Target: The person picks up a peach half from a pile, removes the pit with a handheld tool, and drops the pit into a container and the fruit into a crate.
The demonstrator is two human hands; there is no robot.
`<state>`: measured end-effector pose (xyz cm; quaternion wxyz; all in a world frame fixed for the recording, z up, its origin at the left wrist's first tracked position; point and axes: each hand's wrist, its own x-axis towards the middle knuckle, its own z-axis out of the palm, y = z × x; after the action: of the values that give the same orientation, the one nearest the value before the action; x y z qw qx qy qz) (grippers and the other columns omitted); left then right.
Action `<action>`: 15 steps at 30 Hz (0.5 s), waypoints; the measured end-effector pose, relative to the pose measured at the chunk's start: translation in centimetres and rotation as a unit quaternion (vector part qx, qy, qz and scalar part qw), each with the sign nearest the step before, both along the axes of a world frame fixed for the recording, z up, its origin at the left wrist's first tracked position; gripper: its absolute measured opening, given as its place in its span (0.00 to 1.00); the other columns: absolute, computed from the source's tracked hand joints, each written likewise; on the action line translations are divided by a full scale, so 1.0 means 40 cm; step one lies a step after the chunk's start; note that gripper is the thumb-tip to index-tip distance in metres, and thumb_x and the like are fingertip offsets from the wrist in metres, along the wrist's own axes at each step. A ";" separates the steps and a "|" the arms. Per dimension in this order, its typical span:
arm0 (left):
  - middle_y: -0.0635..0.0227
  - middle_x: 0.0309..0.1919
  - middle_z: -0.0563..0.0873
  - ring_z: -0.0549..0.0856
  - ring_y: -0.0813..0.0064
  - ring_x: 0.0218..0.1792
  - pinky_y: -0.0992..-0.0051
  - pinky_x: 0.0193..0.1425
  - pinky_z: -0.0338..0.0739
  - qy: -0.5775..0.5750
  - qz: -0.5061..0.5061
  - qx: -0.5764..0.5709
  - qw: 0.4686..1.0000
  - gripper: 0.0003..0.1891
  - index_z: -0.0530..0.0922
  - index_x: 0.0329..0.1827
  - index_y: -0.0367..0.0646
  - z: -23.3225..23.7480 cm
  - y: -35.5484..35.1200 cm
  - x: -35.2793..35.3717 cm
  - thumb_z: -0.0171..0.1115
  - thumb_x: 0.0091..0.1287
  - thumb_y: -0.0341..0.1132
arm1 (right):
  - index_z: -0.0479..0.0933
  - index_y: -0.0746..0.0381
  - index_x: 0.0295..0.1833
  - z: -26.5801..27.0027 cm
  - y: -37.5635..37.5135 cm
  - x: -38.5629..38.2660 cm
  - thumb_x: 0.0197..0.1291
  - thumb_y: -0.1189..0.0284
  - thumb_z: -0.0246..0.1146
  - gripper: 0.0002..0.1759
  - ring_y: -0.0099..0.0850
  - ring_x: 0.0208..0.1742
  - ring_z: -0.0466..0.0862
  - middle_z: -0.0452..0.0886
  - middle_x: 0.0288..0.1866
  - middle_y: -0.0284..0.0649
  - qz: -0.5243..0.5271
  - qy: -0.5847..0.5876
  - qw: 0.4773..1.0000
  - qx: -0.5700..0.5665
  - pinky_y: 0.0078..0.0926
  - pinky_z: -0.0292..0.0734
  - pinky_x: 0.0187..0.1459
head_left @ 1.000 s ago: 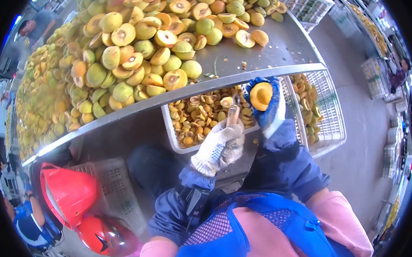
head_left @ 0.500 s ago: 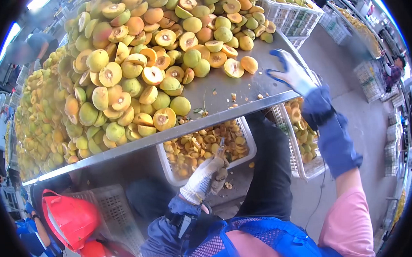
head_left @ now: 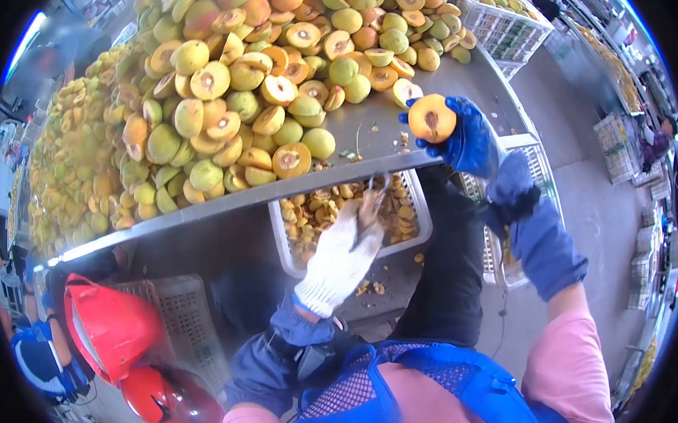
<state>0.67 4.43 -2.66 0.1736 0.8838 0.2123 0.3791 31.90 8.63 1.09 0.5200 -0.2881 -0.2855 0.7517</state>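
Note:
My right hand (head_left: 471, 141), in a blue-coated glove, grips a peach half (head_left: 432, 119) above the metal table's front edge. The cut orange face with its brown centre is turned toward me. My left hand (head_left: 342, 253), in a white knitted glove, is closed around a small hand tool (head_left: 377, 191) with a looped metal end, pointing up and slightly blurred. That tool is over a white crate (head_left: 289, 251) of peach scraps below the table edge. A large heap of halved peaches (head_left: 243, 106) covers much of the metal table (head_left: 351, 131).
White crates stand at the far right corner (head_left: 501, 34) and under the table's right side (head_left: 542, 174). Lower left are a red container (head_left: 113, 327), a red helmet-like object (head_left: 169, 400) and a grey crate (head_left: 184, 313). Another person (head_left: 46, 356) is at the far left.
My right hand was open over the table; now it holds a peach half nearer the front edge. My left hand with the tool has risen and moved right. The view has shifted slightly.

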 end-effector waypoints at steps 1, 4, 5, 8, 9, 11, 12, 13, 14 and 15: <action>0.44 0.48 0.78 0.83 0.48 0.39 0.59 0.36 0.79 0.023 0.027 0.025 0.999 0.12 0.79 0.46 0.39 0.023 -0.006 0.008 0.65 0.58 0.27 | 0.69 0.66 0.65 0.023 -0.047 -0.090 0.71 0.55 0.54 0.28 0.38 0.56 0.83 0.80 0.59 0.49 -0.107 0.000 0.993 -0.050 0.35 0.81 0.51; 0.42 0.51 0.78 0.84 0.51 0.32 0.61 0.34 0.80 0.081 0.079 0.082 0.990 0.15 0.82 0.46 0.40 0.026 -0.029 0.022 0.68 0.55 0.28 | 0.69 0.64 0.66 -0.012 -0.112 -0.187 0.72 0.54 0.51 0.28 0.33 0.51 0.83 0.82 0.56 0.45 -0.101 -0.017 0.995 -0.008 0.29 0.79 0.45; 0.42 0.51 0.77 0.84 0.52 0.31 0.62 0.33 0.79 0.075 0.095 0.076 0.990 0.15 0.82 0.47 0.40 0.011 -0.040 0.022 0.67 0.55 0.28 | 0.67 0.68 0.69 -0.033 -0.127 -0.214 0.73 0.49 0.46 0.34 0.35 0.58 0.82 0.81 0.58 0.47 -0.116 -0.075 0.990 0.039 0.30 0.79 0.55; 0.42 0.52 0.77 0.84 0.55 0.31 0.63 0.32 0.79 0.094 0.101 0.092 0.986 0.16 0.82 0.48 0.39 0.006 -0.065 0.013 0.67 0.54 0.28 | 0.69 0.68 0.65 -0.053 -0.145 -0.263 0.73 0.51 0.47 0.31 0.35 0.54 0.82 0.81 0.53 0.47 -0.150 -0.253 0.947 0.127 0.31 0.77 0.56; 0.41 0.52 0.77 0.84 0.55 0.31 0.64 0.32 0.79 0.107 0.095 0.104 0.984 0.16 0.81 0.48 0.38 0.012 -0.069 0.007 0.66 0.54 0.28 | 0.70 0.67 0.61 -0.054 -0.148 -0.277 0.73 0.52 0.48 0.29 0.34 0.52 0.82 0.81 0.51 0.46 -0.161 -0.276 0.936 0.145 0.31 0.76 0.55; 0.42 0.50 0.77 0.84 0.55 0.31 0.64 0.31 0.79 0.096 0.093 0.056 0.989 0.17 0.80 0.48 0.36 0.011 -0.079 -0.002 0.66 0.54 0.28 | 0.75 0.66 0.48 -0.035 -0.159 -0.317 0.71 0.56 0.54 0.22 0.31 0.46 0.80 0.81 0.44 0.40 -0.193 -0.297 0.923 0.150 0.29 0.75 0.51; 0.42 0.50 0.77 0.84 0.55 0.30 0.64 0.31 0.79 0.097 0.093 0.031 0.990 0.17 0.80 0.48 0.35 0.011 -0.084 -0.003 0.66 0.54 0.28 | 0.76 0.66 0.48 -0.033 -0.166 -0.332 0.71 0.56 0.55 0.22 0.30 0.45 0.80 0.82 0.43 0.40 -0.208 -0.281 0.927 0.137 0.28 0.75 0.50; 0.43 0.49 0.77 0.84 0.55 0.30 0.64 0.31 0.79 0.098 0.092 0.007 0.991 0.17 0.79 0.49 0.34 0.011 -0.089 -0.004 0.66 0.55 0.28 | 0.77 0.66 0.47 -0.031 -0.173 -0.347 0.71 0.55 0.56 0.22 0.29 0.44 0.80 0.82 0.43 0.39 -0.223 -0.265 0.930 0.125 0.27 0.75 0.50; 0.43 0.48 0.77 0.84 0.55 0.30 0.64 0.31 0.79 0.107 0.094 -0.017 0.990 0.18 0.78 0.49 0.34 0.015 -0.092 -0.004 0.65 0.55 0.28 | 0.78 0.66 0.47 -0.029 -0.180 -0.362 0.70 0.55 0.57 0.21 0.29 0.43 0.80 0.82 0.42 0.38 -0.239 -0.249 0.932 0.113 0.26 0.75 0.49; 0.43 0.47 0.77 0.84 0.55 0.29 0.64 0.31 0.79 0.109 0.092 -0.033 0.989 0.18 0.77 0.51 0.33 0.022 -0.094 -0.005 0.65 0.56 0.28 | 0.77 0.66 0.49 -0.033 -0.186 -0.375 0.71 0.54 0.56 0.23 0.29 0.43 0.81 0.83 0.43 0.38 -0.248 -0.207 0.943 0.084 0.26 0.75 0.49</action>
<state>0.48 0.69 -1.77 0.1433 0.8902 0.3227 0.2878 16.90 1.19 -0.21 0.6416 -0.4545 -0.3682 0.4961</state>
